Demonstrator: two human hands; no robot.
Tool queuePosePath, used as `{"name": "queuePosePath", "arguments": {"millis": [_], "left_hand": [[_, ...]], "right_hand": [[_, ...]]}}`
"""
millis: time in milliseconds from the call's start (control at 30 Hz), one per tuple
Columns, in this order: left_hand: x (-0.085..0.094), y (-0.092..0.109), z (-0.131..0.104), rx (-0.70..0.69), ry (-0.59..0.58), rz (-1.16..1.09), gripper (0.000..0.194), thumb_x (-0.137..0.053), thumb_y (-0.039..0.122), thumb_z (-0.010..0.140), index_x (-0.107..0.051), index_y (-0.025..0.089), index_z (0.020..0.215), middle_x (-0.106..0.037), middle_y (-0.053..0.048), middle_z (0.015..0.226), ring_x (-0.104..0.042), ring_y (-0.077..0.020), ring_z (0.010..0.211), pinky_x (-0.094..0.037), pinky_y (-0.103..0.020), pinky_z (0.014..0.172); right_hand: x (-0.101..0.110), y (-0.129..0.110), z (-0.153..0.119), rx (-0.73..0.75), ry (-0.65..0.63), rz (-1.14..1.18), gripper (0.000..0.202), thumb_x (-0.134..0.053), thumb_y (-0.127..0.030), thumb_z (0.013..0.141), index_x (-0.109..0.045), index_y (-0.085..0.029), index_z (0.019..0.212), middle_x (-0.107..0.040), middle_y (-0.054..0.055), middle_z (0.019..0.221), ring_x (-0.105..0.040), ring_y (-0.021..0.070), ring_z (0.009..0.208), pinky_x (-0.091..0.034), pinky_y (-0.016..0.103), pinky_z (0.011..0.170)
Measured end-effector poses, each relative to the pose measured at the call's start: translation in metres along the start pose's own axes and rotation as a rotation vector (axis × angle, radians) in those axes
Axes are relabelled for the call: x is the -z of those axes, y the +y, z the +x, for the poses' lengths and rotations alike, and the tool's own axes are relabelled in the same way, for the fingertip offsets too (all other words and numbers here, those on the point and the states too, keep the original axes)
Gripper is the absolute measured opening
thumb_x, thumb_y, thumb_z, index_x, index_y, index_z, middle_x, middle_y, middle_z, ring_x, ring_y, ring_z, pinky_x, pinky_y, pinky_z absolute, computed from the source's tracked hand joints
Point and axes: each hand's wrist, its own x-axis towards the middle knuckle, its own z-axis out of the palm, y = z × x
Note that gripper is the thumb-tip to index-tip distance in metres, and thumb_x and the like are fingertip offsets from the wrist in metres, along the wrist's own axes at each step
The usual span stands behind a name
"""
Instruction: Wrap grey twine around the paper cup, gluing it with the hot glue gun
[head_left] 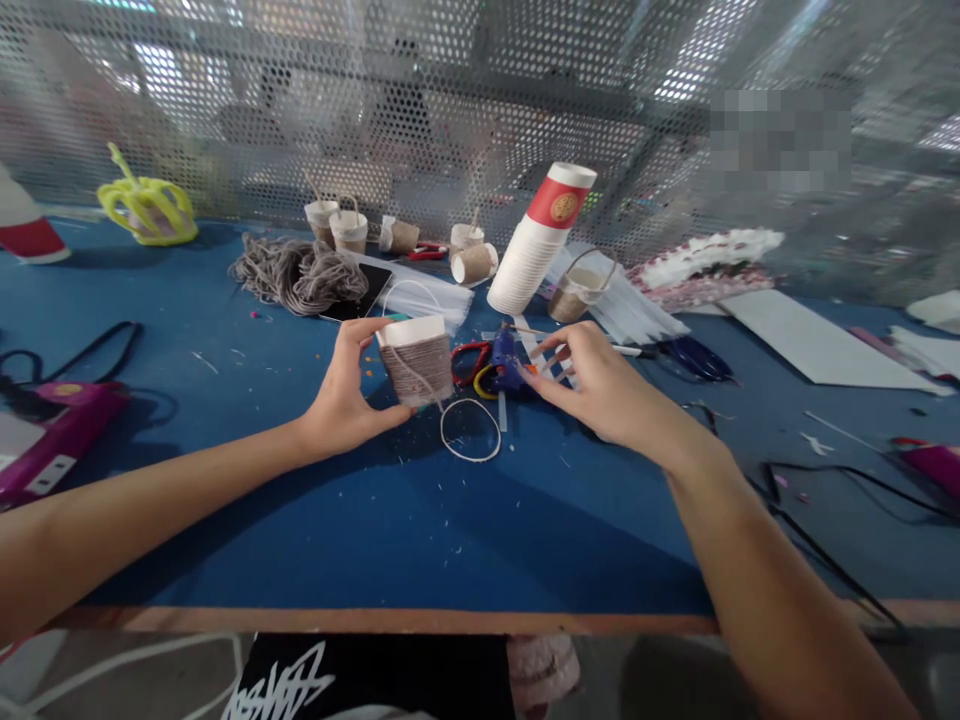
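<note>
The left hand (341,395) holds a yarn-wrapped paper cup (415,360) just above the blue counter (420,530) — fingers curled around its side. The right hand (600,385) hovers with fingers spread and empty over what looks like a blue glue gun (506,365), beside a loose ring (470,430).
</note>
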Motion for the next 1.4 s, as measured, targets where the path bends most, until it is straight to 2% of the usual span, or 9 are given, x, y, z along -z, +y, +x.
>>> {"name": "queuePosePath", "arguments": {"millis": [67,167,267,400,500,767,900,1100,1400], "left_hand": [[0.001,0.002,0.0,0.005,-0.009,0.053,0.081,-0.082,0.028,0.068,-0.04,0.024,0.137,-0.048,-0.011,0.128,-0.053,-0.0295,0.122,-0.05,-0.053,0.105],[0.001,0.006,0.002,-0.04,-0.003,0.136,0.082,-0.084,0.031,0.067,-0.042,0.023,0.136,-0.048,-0.012,0.126,-0.052,-0.0302,0.12,-0.053,-0.052,0.099],[0.0,0.011,0.004,-0.113,0.024,0.202,0.083,-0.086,0.037,0.067,-0.042,0.023,0.136,-0.047,-0.012,0.124,-0.052,-0.0293,0.117,-0.055,-0.05,0.096],[-0.001,0.017,0.005,-0.159,0.02,0.259,0.08,-0.085,0.037,0.07,-0.041,0.022,0.136,-0.048,-0.012,0.122,-0.052,-0.0291,0.114,-0.057,-0.05,0.094],[0.0,0.019,0.006,-0.176,-0.004,0.266,0.078,-0.083,0.036,0.072,-0.041,0.022,0.137,-0.047,-0.012,0.121,-0.052,-0.0285,0.114,-0.058,-0.049,0.094],[-0.001,0.019,0.005,-0.237,-0.051,0.258,0.081,-0.081,0.035,0.074,-0.039,0.022,0.142,-0.048,-0.013,0.122,-0.053,-0.0284,0.115,-0.059,-0.047,0.094],[-0.002,0.023,0.003,-0.308,-0.105,0.261,0.085,-0.079,0.038,0.077,-0.034,0.02,0.147,-0.049,-0.014,0.122,-0.053,-0.0282,0.115,-0.059,-0.045,0.093],[0.002,0.026,0.002,-0.342,-0.172,0.266,0.09,-0.079,0.04,0.078,-0.029,0.022,0.151,-0.051,-0.014,0.123,-0.055,-0.0288,0.115,-0.058,-0.046,0.094],[0.0,0.025,0.002,-0.39,-0.1,0.237,0.089,-0.078,0.046,0.079,-0.031,0.021,0.15,-0.046,-0.014,0.122,-0.054,-0.0273,0.116,-0.063,-0.043,0.093]], "right_hand": [[-0.008,-0.019,-0.007,0.042,0.048,0.184,0.038,-0.052,-0.056,0.09,-0.058,-0.02,0.08,-0.058,0.005,0.083,-0.057,0.0173,0.072,-0.049,0.034,0.07],[-0.032,-0.043,-0.018,0.039,-0.219,0.568,0.053,-0.05,-0.068,0.09,-0.062,-0.019,0.075,-0.049,-0.002,0.059,-0.042,0.0098,0.05,-0.033,0.026,0.047],[-0.054,-0.056,-0.025,0.007,-0.291,0.74,0.049,-0.066,-0.066,0.081,-0.066,-0.017,0.079,-0.06,-0.001,0.064,-0.048,0.0088,0.053,-0.035,0.023,0.047],[-0.063,-0.059,-0.027,-0.052,-0.254,0.867,0.044,-0.07,-0.06,0.081,-0.065,-0.017,0.072,-0.066,0.001,0.06,-0.051,0.008,0.045,-0.037,0.023,0.043],[-0.062,-0.058,-0.026,-0.055,-0.154,0.888,0.04,-0.069,-0.055,0.084,-0.064,-0.018,0.07,-0.065,0.0,0.058,-0.052,0.0077,0.043,-0.038,0.022,0.041],[-0.056,-0.048,-0.027,0.101,0.068,0.733,0.039,-0.059,-0.052,0.094,-0.063,-0.019,0.074,-0.063,-0.001,0.06,-0.056,0.0074,0.048,-0.043,0.022,0.047],[-0.049,-0.048,-0.026,0.132,0.119,0.744,0.04,-0.058,-0.054,0.094,-0.061,-0.021,0.073,-0.063,-0.002,0.059,-0.057,0.008,0.047,-0.043,0.022,0.046],[-0.043,-0.05,-0.029,0.077,0.214,0.744,0.04,-0.06,-0.059,0.09,-0.06,-0.023,0.073,-0.063,-0.002,0.059,-0.055,0.0099,0.045,-0.044,0.025,0.045],[-0.042,-0.048,-0.027,0.095,0.223,0.672,0.04,-0.059,-0.056,0.091,-0.057,-0.023,0.07,-0.06,-0.002,0.056,-0.053,0.01,0.045,-0.041,0.026,0.045]]}}
